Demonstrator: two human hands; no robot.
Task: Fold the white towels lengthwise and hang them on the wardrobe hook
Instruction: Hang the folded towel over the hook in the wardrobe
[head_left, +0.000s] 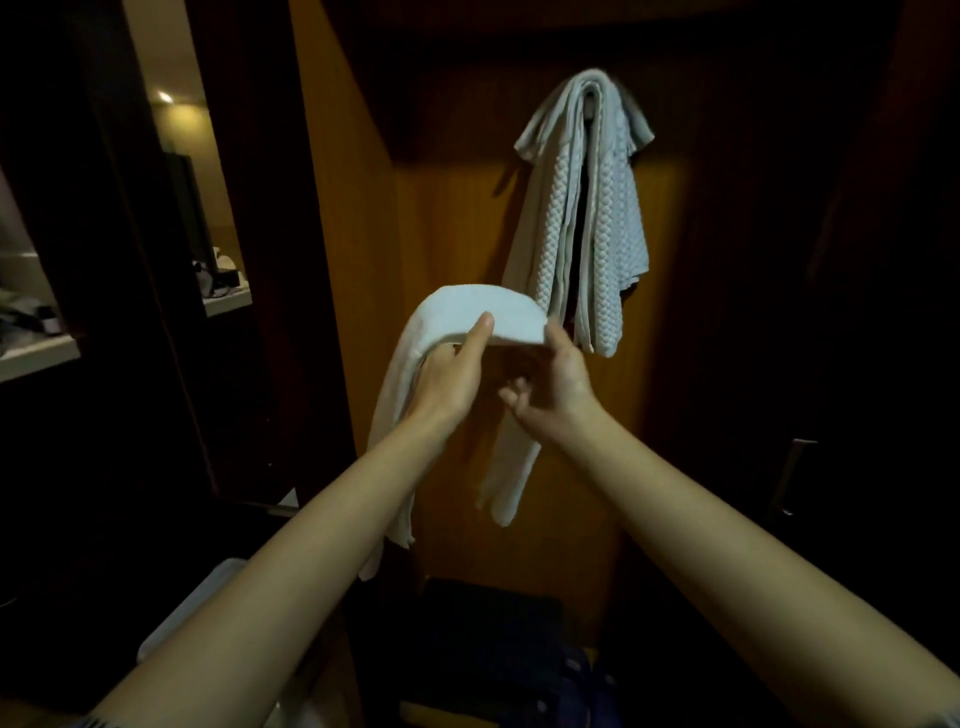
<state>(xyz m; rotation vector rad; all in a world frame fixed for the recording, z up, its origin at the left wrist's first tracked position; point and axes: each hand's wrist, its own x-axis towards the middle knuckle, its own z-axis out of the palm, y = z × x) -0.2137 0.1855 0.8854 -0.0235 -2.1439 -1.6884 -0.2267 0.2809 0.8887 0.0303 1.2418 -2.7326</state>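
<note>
while both hands (452, 379) (563, 376) grip folded white towel (467, 317), waffle towel (592, 208) hangs inside wardrobe (457, 218).

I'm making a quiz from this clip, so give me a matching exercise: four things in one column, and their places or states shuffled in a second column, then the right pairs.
Column one:
1. smooth white folded towel
2. textured waffle-weave white towel
3. left hand
4. right hand

Column two:
A. hanging high on the wooden wardrobe panel
B. thumb on top of the fold, fingers beneath
C. draped in an arch between both hands
D. holding the fold's right end

Pairs: 1-C, 2-A, 3-B, 4-D
</note>
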